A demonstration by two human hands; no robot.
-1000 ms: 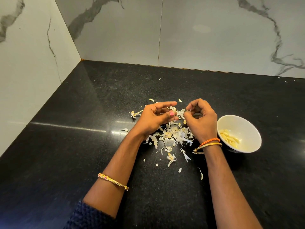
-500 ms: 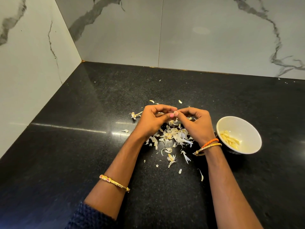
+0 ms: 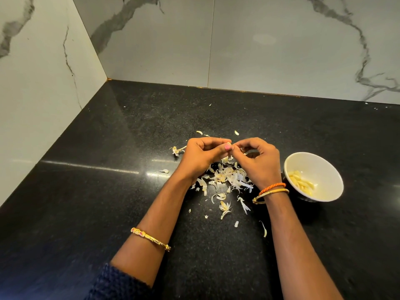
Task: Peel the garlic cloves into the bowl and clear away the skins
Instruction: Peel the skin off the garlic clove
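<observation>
At the bottom of the frame, a dark knitted sleeve (image 3: 116, 284) covers the left arm at lower left, and above it a gold bangle (image 3: 150, 238) circles the forearm. The right forearm rises from the lower right, with an orange braided band (image 3: 272, 188) and a gold bracelet (image 3: 270, 195) at the wrist.

Between the two forearms, on the black speckled surface (image 3: 86, 213), loose flakes of skin lie scattered, thickening toward the centre of the frame into a pile of garlic skins (image 3: 225, 180) just below the hands.

Above the pile the left hand (image 3: 202, 155) and the right hand (image 3: 257, 163) meet fingertip to fingertip, both with curled fingers pinching a small garlic clove (image 3: 229, 144) between them (only a pale sliver of it shows past the pink-painted thumbnail). How much skin remains on it cannot be told.

Right of centre, just beside the right wrist, stands a white bowl (image 3: 320, 167) holding peeled garlic cloves (image 3: 302, 184) heaped against its left inner wall.

Left of the left hand lies a dry garlic stem (image 3: 178, 150) with frayed skin at its end, and a few stray flakes sit just beyond the hands.

Farther back the surface runs to a corner at upper left, where white marble-veined wall tiles (image 3: 259, 50) rise behind and to the left.
</observation>
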